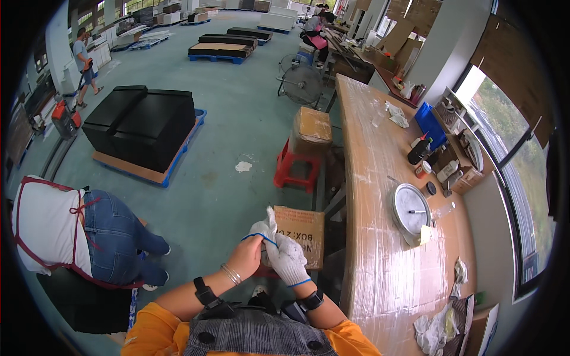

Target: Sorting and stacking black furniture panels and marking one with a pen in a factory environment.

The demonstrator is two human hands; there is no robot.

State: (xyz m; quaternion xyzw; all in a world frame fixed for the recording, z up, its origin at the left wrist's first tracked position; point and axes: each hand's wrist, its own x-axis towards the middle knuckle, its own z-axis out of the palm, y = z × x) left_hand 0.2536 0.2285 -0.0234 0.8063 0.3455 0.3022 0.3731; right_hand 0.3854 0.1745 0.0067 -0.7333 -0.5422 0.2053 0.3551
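My left hand [259, 237] is partly inside a white knit glove [263, 228] with a blue hem. The hem lies across the hand, leaving its lower part and the wrist bare. One glove finger points up; how the hand's fingers lie inside is hidden. My right hand [288, 260], fully covered by a matching glove, is closed against the left glove near its hem and grips the fabric. Both hands meet in front of my body, above a cardboard box [307, 228] standing low beside the table.
On my right runs a long plastic-wrapped table [380, 237], bearing a round metal tray [409, 209], bottles and crumpled wrap. Ahead, a red stool [295, 169] carries a taped box [312, 127]. A co-worker [113, 237] bends at left, near a pallet of black panels [142, 124].
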